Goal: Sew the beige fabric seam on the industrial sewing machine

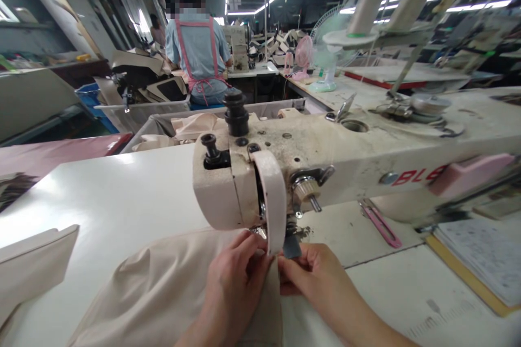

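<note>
Beige cloth (163,287) pinched under the sewing machine (325,162).

The cloth lies on the white table (122,195), its edge at the needle. The left hand (234,287) and right hand (311,276), fingers curled nearly closed, each pinch that edge, just beside one another.

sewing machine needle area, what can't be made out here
Head view, all of it:
- The needle and presser foot: hidden behind the sewing machine head and the left hand.
- The fingertips of the right hand: tucked against the beige fabric, so the grip is unclear.
- The red lettering on the machine: partly covered by a pink clip.
- The notebook: writing too small, cut by the right edge.
</note>
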Demonstrator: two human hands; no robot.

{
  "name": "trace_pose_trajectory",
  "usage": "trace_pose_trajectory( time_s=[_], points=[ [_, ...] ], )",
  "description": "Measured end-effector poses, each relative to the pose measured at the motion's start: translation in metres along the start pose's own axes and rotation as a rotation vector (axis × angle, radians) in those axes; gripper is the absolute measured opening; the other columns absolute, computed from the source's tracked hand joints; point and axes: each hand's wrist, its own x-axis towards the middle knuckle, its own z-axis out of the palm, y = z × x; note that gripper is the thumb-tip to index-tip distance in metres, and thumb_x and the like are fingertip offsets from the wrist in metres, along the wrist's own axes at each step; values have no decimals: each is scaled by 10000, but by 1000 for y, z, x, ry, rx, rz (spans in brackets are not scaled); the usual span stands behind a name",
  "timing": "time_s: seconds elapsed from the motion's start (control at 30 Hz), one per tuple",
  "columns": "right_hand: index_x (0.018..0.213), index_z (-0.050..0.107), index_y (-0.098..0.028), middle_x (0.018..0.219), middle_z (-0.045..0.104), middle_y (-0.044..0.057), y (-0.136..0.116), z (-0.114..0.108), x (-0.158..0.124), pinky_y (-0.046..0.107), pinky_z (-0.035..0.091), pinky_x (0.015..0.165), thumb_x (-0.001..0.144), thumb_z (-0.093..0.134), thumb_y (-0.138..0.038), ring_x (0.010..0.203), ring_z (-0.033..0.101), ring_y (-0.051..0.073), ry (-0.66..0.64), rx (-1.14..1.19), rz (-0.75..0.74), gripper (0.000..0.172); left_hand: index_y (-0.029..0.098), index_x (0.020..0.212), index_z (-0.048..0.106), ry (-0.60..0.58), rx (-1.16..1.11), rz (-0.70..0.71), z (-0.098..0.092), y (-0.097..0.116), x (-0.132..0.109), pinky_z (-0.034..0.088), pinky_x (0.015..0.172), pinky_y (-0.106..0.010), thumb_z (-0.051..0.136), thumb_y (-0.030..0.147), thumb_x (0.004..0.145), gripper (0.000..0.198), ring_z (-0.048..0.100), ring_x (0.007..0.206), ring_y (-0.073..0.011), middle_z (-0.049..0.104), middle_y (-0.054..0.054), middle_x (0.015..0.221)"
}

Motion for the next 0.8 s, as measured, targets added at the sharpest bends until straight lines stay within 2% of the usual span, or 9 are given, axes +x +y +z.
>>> trace_pose_trajectory(
  time_s=[0.13,0.23,0.3,0.4,0.47,0.53,0.63,0.7,0.8],
  points=[
    [676,696,-193,597,677,-21,-1,1,0,304,575,576,724,697,-333,590,665,201,23,-45,-25,147,200,852,597,-23,-16,-22,-8,3,2,456,622,-227,522,151,846,89,594,693,-153,616,-16,830],
    [680,676,-200,594,671,-26,-1,2,0,306,585,590,721,693,-366,625,683,213,21,-45,-28,171,193,848,608,-144,-34,0,-17,1,7,464,688,-247,503,213,885,113,611,761,-173,639,-25,824],
    [700,668,-202,624,684,-17,0,4,1,314,591,615,733,672,-402,654,695,221,19,-47,-35,202,188,840,615,-196,-43,12,-20,-4,11,449,653,-234,506,232,889,127,599,716,-163,642,-14,762],
    [758,652,-201,655,685,3,2,6,2,323,593,587,774,614,-412,654,696,231,26,-100,-54,214,188,814,615,-193,-28,23,-20,-12,14,407,580,-211,520,237,877,125,564,641,-140,626,6,696],
    [804,640,-204,662,658,8,4,7,0,343,583,564,764,619,-346,628,671,236,70,-177,-93,149,187,726,580,-144,4,12,-18,-16,15,363,547,-207,528,193,843,129,519,585,-125,579,24,631],
    [910,654,-199,803,662,44,7,8,-4,406,572,692,719,636,-217,763,651,268,100,-337,-232,193,185,632,521,-81,36,-17,-17,-18,16,325,532,-213,529,141,792,166,472,539,-115,525,36,574],
    [1161,634,-162,1146,623,117,12,7,-11,476,468,942,708,580,-74,1074,548,317,41,-775,-582,465,186,570,479,-34,47,-76,-16,-19,18,320,514,-207,536,109,741,196,467,507,-107,505,44,529],
    [1247,595,-111,1229,608,139,14,5,-13,472,461,970,773,520,-56,1119,535,314,-27,-1030,-750,483,190,560,477,-31,37,-115,-15,-19,20,326,480,-196,544,116,729,196,463,465,-99,489,57,487],
    [1241,590,-42,1244,616,159,12,2,-11,455,453,1003,833,478,-74,1147,538,309,-91,-1160,-859,424,193,561,486,-21,30,-173,-13,-19,23,312,421,-186,542,137,732,189,435,400,-88,483,65,453]
  ],
)
